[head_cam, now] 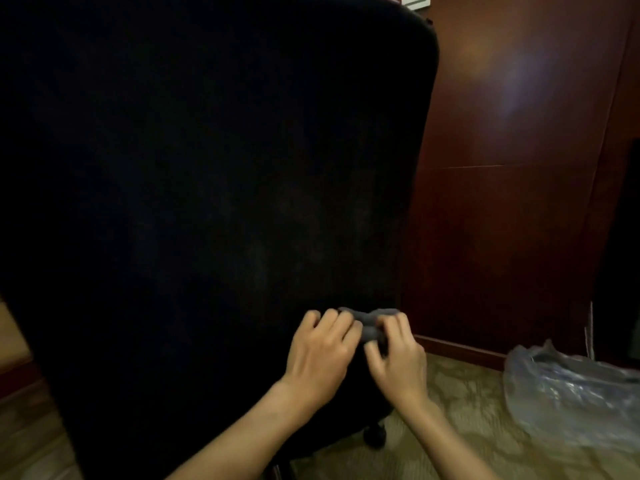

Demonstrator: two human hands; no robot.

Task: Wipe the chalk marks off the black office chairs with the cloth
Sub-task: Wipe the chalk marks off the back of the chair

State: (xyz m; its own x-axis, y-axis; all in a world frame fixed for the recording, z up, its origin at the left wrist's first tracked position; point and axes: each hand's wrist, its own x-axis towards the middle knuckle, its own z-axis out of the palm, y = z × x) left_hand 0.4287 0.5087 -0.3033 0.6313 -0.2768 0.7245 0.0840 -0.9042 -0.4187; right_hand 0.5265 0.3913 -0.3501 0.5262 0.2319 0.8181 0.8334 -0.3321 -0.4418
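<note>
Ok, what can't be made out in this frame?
Head view only:
- Chalk marks: none discernible on the chair back; too dark.
- Cloth: mostly covered by the left hand and right hand.
- Chair seat and base: hidden behind the back.
- Plastic bag: contents unclear, cut by the right edge.

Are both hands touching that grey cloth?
Touching. The head view shows the left hand and the right hand with fingers curled onto the bunched grey cloth between them, in front of the black chair.
</note>
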